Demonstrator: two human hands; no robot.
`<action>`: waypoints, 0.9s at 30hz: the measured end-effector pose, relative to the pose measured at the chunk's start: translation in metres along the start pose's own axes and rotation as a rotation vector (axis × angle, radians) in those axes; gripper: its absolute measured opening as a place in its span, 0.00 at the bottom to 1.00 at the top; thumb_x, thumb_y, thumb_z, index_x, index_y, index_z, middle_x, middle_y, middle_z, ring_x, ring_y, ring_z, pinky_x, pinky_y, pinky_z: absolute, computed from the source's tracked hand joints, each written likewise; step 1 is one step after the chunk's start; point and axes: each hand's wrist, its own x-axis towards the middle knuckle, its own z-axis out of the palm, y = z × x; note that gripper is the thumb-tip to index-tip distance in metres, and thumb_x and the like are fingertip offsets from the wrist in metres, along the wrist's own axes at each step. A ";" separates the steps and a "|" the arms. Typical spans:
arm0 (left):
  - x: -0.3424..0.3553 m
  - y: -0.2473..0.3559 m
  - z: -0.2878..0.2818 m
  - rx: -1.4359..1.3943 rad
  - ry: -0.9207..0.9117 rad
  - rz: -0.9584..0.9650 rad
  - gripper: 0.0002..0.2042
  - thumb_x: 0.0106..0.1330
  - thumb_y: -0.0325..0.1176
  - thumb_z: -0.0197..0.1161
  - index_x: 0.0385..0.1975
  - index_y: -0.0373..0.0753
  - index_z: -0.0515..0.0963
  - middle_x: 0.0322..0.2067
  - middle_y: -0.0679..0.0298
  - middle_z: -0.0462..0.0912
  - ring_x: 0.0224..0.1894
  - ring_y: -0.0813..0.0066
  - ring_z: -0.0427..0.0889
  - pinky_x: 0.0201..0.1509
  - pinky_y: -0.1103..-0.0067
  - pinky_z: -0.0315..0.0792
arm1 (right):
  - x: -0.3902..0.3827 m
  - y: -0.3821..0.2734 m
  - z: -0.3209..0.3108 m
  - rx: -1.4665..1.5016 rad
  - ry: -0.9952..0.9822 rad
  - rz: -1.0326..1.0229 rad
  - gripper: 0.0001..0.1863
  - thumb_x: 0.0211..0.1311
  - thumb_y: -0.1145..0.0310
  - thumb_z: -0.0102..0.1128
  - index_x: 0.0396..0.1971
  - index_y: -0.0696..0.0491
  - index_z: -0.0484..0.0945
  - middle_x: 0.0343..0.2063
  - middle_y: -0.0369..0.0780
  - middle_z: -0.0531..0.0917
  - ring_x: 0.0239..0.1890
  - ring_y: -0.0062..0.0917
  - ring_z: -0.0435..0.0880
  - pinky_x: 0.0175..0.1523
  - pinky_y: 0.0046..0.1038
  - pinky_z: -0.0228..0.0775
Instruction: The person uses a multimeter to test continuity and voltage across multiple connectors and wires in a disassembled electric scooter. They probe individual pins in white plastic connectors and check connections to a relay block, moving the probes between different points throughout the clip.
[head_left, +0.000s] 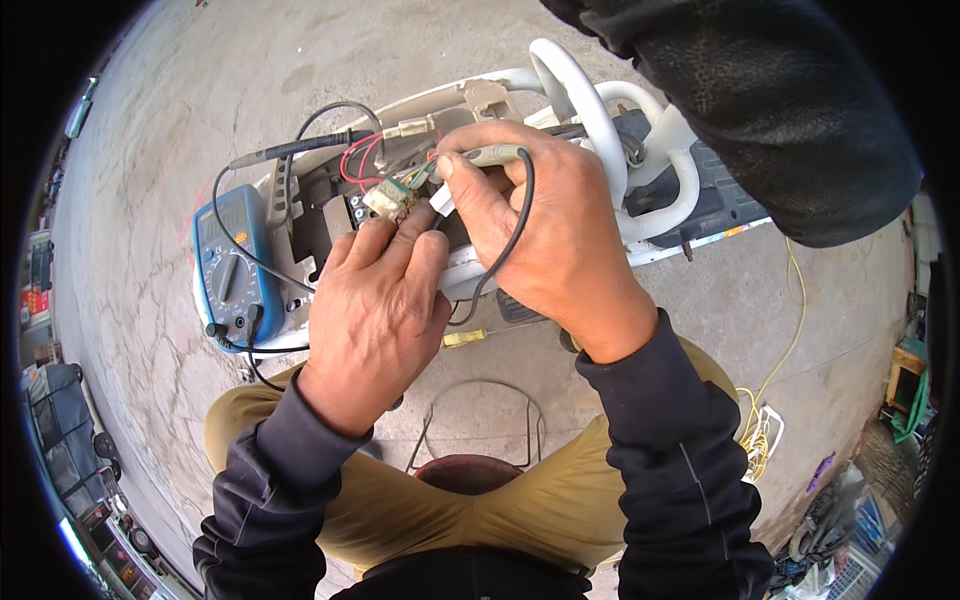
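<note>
My right hand (560, 230) is closed in a pinch round a grey test probe (497, 154), its black lead looping down past my wrist. The probe's tip points left into a bundle of thin wires; its contact point is hidden by my fingers. My left hand (368, 300) has its fingertips closed on a pale wire connector (388, 198) with green wires. Left of it, a blue multimeter (235, 260) with a round dial leans on the white vehicle body (462, 268). A second test probe (300, 148) lies across the upper left, near a whitish connector (410, 128) and red wires (360, 158).
A white tubular rail (580, 110) rises on the right of the body. At the upper right is a dark padded piece (790, 120). A yellow cable (765, 440) lies on the concrete floor (130, 260). Below me is a reddish stool seat (468, 473).
</note>
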 end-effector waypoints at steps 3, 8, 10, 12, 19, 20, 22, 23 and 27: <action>0.001 0.001 0.001 0.005 0.005 0.006 0.19 0.53 0.28 0.71 0.45 0.38 0.75 0.60 0.51 0.85 0.58 0.53 0.81 0.59 0.62 0.74 | 0.004 0.001 0.000 0.010 0.004 -0.028 0.08 0.76 0.71 0.69 0.45 0.61 0.87 0.19 0.42 0.85 0.17 0.14 0.75 0.25 0.25 0.63; 0.002 0.000 -0.001 -0.005 0.004 0.006 0.20 0.53 0.29 0.71 0.47 0.38 0.75 0.62 0.51 0.85 0.57 0.55 0.81 0.59 0.63 0.74 | 0.005 -0.001 -0.012 -0.053 -0.085 0.019 0.09 0.77 0.71 0.68 0.45 0.62 0.87 0.18 0.42 0.84 0.16 0.13 0.75 0.23 0.25 0.61; 0.001 -0.001 -0.002 -0.010 0.000 0.006 0.21 0.53 0.29 0.72 0.47 0.38 0.75 0.63 0.51 0.85 0.58 0.55 0.81 0.59 0.63 0.74 | 0.004 -0.002 -0.014 0.003 -0.108 0.033 0.09 0.77 0.71 0.68 0.46 0.62 0.87 0.17 0.42 0.85 0.16 0.12 0.75 0.22 0.25 0.60; 0.001 -0.001 -0.002 -0.011 -0.006 0.005 0.21 0.53 0.29 0.72 0.48 0.38 0.75 0.63 0.51 0.85 0.58 0.55 0.81 0.59 0.63 0.74 | 0.002 -0.003 -0.015 0.021 -0.116 0.056 0.09 0.77 0.71 0.67 0.46 0.63 0.87 0.18 0.41 0.85 0.16 0.12 0.76 0.22 0.24 0.60; 0.000 -0.001 -0.002 0.000 0.002 0.009 0.22 0.53 0.29 0.72 0.48 0.38 0.75 0.63 0.51 0.84 0.59 0.54 0.81 0.60 0.62 0.74 | 0.003 0.002 -0.008 0.037 -0.101 0.007 0.10 0.77 0.71 0.66 0.47 0.63 0.87 0.23 0.42 0.88 0.19 0.15 0.81 0.24 0.23 0.66; 0.000 0.000 -0.002 0.003 0.001 0.009 0.21 0.53 0.29 0.73 0.48 0.38 0.75 0.63 0.51 0.84 0.59 0.53 0.81 0.60 0.62 0.74 | 0.002 0.002 -0.008 0.019 -0.109 0.018 0.10 0.77 0.71 0.66 0.47 0.63 0.87 0.24 0.42 0.88 0.20 0.15 0.82 0.24 0.23 0.66; -0.001 0.000 -0.002 0.009 0.000 0.010 0.21 0.53 0.29 0.73 0.48 0.38 0.75 0.62 0.51 0.84 0.59 0.53 0.80 0.61 0.61 0.74 | 0.002 0.003 -0.008 0.021 -0.117 0.003 0.10 0.77 0.71 0.66 0.48 0.63 0.87 0.26 0.43 0.89 0.21 0.16 0.83 0.25 0.24 0.67; -0.001 0.000 -0.002 0.008 0.002 0.010 0.21 0.53 0.29 0.73 0.48 0.37 0.75 0.62 0.51 0.84 0.59 0.53 0.80 0.61 0.61 0.74 | 0.002 0.003 -0.008 0.013 -0.125 0.012 0.10 0.77 0.71 0.67 0.48 0.63 0.87 0.27 0.43 0.89 0.21 0.16 0.84 0.25 0.24 0.67; 0.000 0.000 -0.001 0.006 0.003 0.009 0.21 0.54 0.29 0.73 0.48 0.37 0.75 0.62 0.51 0.84 0.60 0.52 0.80 0.61 0.61 0.74 | 0.002 0.003 -0.008 -0.005 -0.131 0.023 0.10 0.76 0.71 0.67 0.48 0.62 0.88 0.26 0.43 0.89 0.20 0.16 0.82 0.25 0.24 0.67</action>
